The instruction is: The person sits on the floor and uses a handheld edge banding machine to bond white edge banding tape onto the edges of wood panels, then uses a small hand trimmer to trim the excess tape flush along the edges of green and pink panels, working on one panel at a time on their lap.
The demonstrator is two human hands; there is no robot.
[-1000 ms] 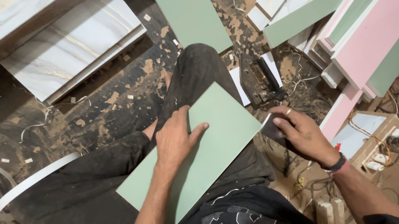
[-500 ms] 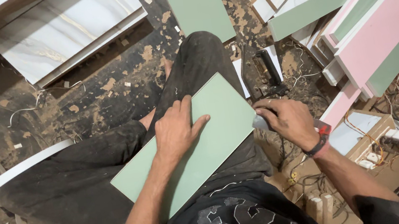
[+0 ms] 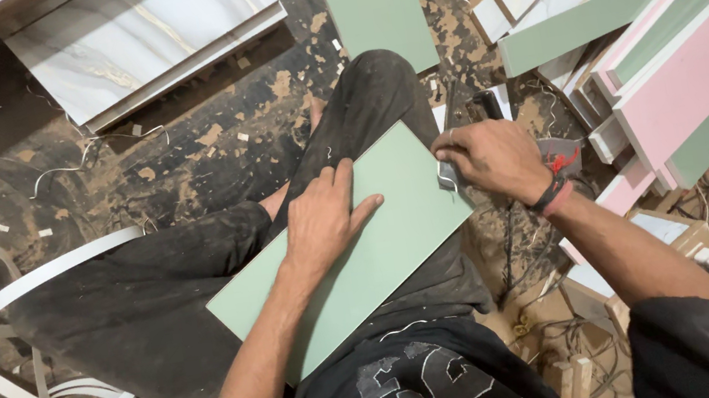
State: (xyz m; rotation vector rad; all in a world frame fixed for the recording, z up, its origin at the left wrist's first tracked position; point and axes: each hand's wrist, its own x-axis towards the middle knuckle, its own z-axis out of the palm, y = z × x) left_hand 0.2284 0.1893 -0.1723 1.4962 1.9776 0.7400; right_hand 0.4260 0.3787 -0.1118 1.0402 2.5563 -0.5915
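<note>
A pale green laminated panel is laid across the lap, long axis running from lower left to upper right. The left hand is pressed flat on its middle, released; the right hand is clenched on a small grey tool at the panel's right edge.

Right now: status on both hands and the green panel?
Left hand flat on green panel across lap. Right hand pinching small grey tool at panel's edge. Nothing in the way.
</note>
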